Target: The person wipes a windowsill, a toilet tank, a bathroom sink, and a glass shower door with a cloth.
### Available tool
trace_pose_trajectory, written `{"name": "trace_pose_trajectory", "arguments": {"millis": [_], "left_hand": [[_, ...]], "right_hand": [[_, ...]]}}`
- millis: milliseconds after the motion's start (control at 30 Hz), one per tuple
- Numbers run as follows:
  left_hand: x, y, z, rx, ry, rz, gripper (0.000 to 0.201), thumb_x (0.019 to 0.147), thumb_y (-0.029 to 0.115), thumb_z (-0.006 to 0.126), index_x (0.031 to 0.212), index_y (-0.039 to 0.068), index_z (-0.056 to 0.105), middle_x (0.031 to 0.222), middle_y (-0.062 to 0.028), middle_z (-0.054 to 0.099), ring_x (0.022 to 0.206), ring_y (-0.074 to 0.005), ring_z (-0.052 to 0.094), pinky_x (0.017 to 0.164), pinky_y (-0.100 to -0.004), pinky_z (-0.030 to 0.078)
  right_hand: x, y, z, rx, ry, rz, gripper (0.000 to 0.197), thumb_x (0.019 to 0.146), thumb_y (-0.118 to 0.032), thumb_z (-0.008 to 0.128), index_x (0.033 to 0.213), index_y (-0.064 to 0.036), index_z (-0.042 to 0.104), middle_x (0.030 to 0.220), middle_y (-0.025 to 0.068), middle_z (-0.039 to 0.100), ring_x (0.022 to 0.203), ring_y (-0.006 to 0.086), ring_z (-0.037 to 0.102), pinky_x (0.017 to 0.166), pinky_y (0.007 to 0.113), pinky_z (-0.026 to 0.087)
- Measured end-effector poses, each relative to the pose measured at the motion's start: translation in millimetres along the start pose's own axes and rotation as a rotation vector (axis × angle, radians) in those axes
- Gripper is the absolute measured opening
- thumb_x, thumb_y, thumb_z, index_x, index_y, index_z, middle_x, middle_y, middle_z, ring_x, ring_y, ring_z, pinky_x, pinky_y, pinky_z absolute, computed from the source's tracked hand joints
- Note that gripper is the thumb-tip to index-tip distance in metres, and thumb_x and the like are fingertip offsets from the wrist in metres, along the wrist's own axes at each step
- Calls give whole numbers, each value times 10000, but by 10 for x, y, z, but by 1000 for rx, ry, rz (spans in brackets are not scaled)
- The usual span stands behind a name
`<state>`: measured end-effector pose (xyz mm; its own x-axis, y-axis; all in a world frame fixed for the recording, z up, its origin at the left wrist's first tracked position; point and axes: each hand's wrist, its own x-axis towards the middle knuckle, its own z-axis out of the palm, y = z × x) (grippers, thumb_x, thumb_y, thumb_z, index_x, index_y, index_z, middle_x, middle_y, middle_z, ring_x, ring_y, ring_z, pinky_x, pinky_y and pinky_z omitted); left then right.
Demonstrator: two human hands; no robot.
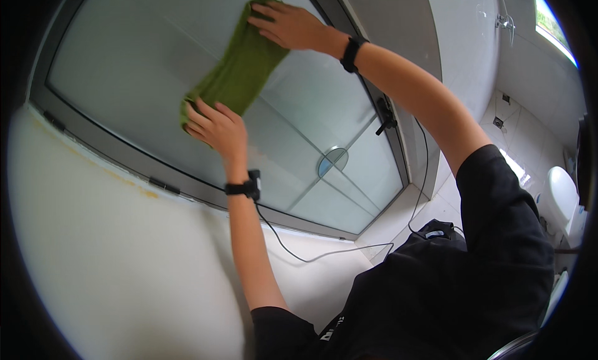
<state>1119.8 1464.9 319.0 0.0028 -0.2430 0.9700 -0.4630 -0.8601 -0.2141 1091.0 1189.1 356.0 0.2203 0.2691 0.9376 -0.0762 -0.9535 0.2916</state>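
A grey frame [99, 132] holds frosted glass [131, 61]. Over the glass, a green cloth [240, 73] slants between both hands: the left hand [219, 130] grasps its lower end, the right hand [291, 27] its upper end. The left arm reaches up from below; the right arm arcs in from the right.

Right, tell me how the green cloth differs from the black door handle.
Colour: the green cloth is mossy green; the black door handle is dark all over. Size and form: the cloth is a broad, creased sheet, while the handle is a small, slim, rigid-looking fitting. State: the left hand and right hand are both on the cloth; neither touches the handle. Shared: both are at the glass door.
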Motion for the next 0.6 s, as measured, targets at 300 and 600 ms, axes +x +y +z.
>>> {"name": "trace_pose_trajectory", "arguments": {"millis": [300, 600], "left_hand": [[1589, 381, 680, 236, 234, -39, 225, 898, 220, 568, 1002, 28, 514, 1177, -151, 510, 1029, -341, 478, 839, -513, 376], [1660, 787, 898, 176, 340, 116, 506, 933, 303, 530, 1326, 1, 428, 1466, -178, 382, 1299, -345, 385, 1057, -537, 269]], "right_hand": [[869, 693, -107, 72, 64, 207, 382, 966, -272, 475, 1238, -10, 527, 1302, 243, 477, 1198, 418, 454, 1016, 512, 393], [812, 913, 237, 149, 591, 55, 372, 928, -97, 538, 1279, 14, 477, 1299, 265, 442, 1191, 465, 428, 1014, 536, 378]]}}
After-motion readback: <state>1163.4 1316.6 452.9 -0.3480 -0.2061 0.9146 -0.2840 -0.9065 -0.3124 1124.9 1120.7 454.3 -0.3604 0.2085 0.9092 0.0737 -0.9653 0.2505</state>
